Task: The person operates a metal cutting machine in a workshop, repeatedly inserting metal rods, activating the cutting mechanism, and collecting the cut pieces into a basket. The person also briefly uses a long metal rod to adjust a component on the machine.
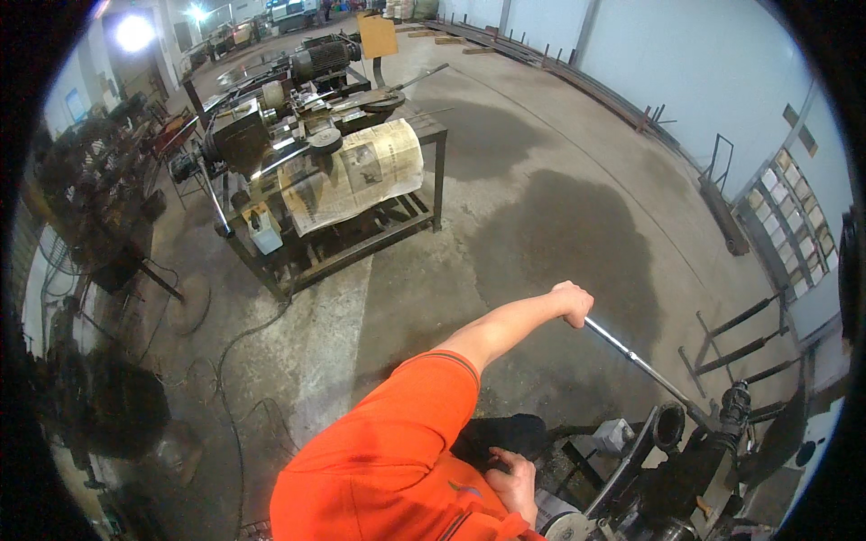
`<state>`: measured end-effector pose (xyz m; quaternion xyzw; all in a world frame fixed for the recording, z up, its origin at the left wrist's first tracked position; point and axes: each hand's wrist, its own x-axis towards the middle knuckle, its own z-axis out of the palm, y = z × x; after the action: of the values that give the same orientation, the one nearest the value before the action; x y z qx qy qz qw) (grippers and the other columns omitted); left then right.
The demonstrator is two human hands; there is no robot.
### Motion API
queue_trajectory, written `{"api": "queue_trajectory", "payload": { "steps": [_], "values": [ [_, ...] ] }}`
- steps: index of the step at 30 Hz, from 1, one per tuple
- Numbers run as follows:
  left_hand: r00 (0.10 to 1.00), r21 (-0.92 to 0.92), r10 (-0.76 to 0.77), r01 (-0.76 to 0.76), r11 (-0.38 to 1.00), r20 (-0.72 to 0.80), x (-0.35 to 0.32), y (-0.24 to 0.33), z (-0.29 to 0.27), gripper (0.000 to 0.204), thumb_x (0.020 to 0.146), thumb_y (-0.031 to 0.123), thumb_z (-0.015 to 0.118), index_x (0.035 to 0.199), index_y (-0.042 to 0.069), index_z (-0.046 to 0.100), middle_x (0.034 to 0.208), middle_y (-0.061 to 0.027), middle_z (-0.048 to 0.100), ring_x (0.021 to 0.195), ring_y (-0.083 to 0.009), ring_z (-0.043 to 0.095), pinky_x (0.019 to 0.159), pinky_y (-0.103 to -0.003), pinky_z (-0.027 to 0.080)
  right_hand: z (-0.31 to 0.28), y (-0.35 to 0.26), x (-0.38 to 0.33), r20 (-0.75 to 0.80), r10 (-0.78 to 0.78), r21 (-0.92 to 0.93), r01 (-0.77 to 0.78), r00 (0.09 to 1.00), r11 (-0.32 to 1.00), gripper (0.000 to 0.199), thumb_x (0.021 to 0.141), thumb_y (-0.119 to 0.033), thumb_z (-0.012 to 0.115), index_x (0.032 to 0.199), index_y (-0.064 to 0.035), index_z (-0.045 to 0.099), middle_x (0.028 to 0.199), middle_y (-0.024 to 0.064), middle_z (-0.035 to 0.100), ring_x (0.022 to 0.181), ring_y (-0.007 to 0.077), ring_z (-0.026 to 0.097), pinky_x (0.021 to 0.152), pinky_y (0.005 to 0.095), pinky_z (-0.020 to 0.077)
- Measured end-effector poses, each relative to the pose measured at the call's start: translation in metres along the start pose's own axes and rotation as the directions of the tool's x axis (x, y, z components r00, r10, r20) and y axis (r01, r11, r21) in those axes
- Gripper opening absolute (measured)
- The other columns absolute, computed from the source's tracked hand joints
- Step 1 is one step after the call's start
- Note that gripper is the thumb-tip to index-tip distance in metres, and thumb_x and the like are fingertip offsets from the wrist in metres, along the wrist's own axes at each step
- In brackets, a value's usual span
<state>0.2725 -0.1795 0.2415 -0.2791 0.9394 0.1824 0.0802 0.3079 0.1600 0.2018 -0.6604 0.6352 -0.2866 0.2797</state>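
My left hand (572,303) is stretched out from an orange short sleeve and closed around the top end of a long steel lever bar (642,364). The bar slopes down to the right into a black machine (695,473) with a round eye and heavy links at the lower right. Low down and close to my body, my right hand (514,483) has its fingers curled beside a round grey metal part (561,524) of that machine. Whether it grips anything is hidden.
A steel work table (431,135) stands at the upper left with a motor, tools and a spread newspaper (361,173). Cables trail over the stained concrete floor (541,234). Metal racks (740,338) stand at the right, steel bars lie along the far wall, and dark machines line the left.
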Motion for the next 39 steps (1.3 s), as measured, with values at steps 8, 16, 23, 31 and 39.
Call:
{"api": "queue_trajectory", "payload": {
  "steps": [8,16,23,31,39],
  "values": [
    [0.999,0.004,-0.004,0.004,1.000,-0.038,0.001,0.000,0.003,0.028,0.061,0.013,0.056,0.086,0.009,0.068,0.091,-0.0098,0.067,0.089,-0.0236,0.063,0.074,-0.036,0.049,0.000,0.000,-0.003,0.037,0.011,-0.020,-0.010,0.999,1.000,0.038,0.060,-0.014,0.060,0.095,0.0007,0.064,0.085,0.0153,0.064,0.077,0.0314,0.060,0.069,0.0352,0.0479],
    [0.999,0.034,0.035,-0.034,0.999,-0.031,0.004,-0.003,0.005,0.023,0.062,0.013,0.055,0.081,0.010,0.066,0.078,-0.0095,0.066,0.077,-0.0253,0.063,0.066,-0.039,0.049,0.003,-0.012,0.000,0.059,0.107,0.065,-0.111,0.992,0.992,0.039,0.061,-0.013,0.060,0.098,0.0009,0.064,0.083,0.0155,0.064,0.077,0.0279,0.062,0.070,0.0318,0.0484],
    [0.999,0.023,0.015,-0.014,1.000,-0.049,0.002,-0.002,0.005,0.023,0.062,0.013,0.054,0.082,0.011,0.066,0.081,-0.0088,0.066,0.079,-0.0258,0.063,0.066,-0.039,0.049,0.031,0.029,0.001,0.133,0.413,0.208,-0.433,0.901,0.877,0.040,0.060,-0.009,0.058,0.098,0.0024,0.063,0.087,0.0147,0.066,0.077,0.0178,0.064,0.070,0.0258,0.0474],
    [1.000,0.021,0.014,-0.013,1.000,-0.028,0.005,-0.002,0.007,0.026,0.063,0.014,0.055,0.086,0.009,0.068,0.090,-0.0106,0.066,0.088,-0.0253,0.063,0.073,-0.037,0.050,0.080,0.084,0.036,-0.300,0.175,-0.015,-0.188,0.938,0.982,0.040,0.056,-0.015,0.059,0.091,0.0010,0.065,0.090,0.0186,0.064,0.086,0.0341,0.061,0.078,0.0367,0.0472],
    [0.997,0.030,0.046,-0.044,0.999,-0.056,0.005,-0.002,0.005,0.027,0.062,0.014,0.055,0.085,0.008,0.067,0.091,-0.0110,0.066,0.088,-0.0252,0.063,0.073,-0.037,0.050,0.109,0.117,0.050,-0.347,0.026,-0.180,-0.094,0.937,0.979,0.044,0.058,-0.020,0.055,0.096,0.0001,0.064,0.101,0.0171,0.062,0.108,0.0335,0.049,0.098,0.0443,0.0305]
  ]
}}
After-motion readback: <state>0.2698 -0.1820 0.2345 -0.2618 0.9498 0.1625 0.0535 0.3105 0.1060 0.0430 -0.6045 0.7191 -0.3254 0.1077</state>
